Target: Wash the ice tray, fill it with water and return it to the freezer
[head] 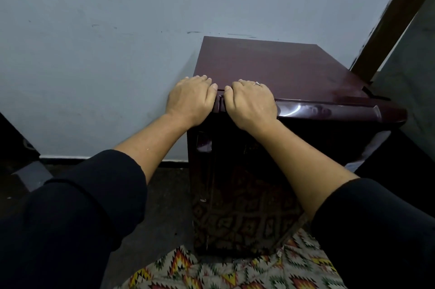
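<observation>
The refrigerator door (329, 111) top edge, at its 9 o'clock end, is clenched by the fingers of left hand (190, 98) and right hand (250, 103). The refrigerator (270, 65) could be tipped if jerked toward 6 o'clock.

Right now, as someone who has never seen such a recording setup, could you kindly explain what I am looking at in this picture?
There is no machine here. A person wears one wide-angle camera on the head, so you look down along their own arms. The left hand and the right hand, which wears a ring, both lie on the front top edge of a dark maroon fridge. The fridge stands against a pale wall. The fingers bend over onto the top, but I cannot tell whether they grip or only press. The hands hold nothing else, and no ice tray shows. A patterned cloth lies at the foot of the fridge. The dark shapes low in the picture are the person's sleeves.
</observation>
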Action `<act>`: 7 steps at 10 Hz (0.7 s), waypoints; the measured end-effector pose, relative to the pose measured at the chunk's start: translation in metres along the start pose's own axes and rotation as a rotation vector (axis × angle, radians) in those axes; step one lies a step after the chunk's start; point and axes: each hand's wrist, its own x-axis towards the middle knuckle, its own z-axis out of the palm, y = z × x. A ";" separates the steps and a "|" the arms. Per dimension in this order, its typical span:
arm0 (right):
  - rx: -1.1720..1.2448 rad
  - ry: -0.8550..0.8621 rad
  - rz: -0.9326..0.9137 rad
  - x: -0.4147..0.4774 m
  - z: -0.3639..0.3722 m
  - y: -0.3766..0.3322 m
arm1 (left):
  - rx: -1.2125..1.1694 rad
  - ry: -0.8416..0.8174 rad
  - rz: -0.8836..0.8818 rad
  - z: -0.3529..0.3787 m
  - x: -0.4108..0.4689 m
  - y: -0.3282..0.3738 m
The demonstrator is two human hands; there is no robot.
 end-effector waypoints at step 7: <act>0.064 -0.001 0.143 -0.143 0.009 -0.041 | -0.079 0.017 0.087 0.025 -0.145 0.018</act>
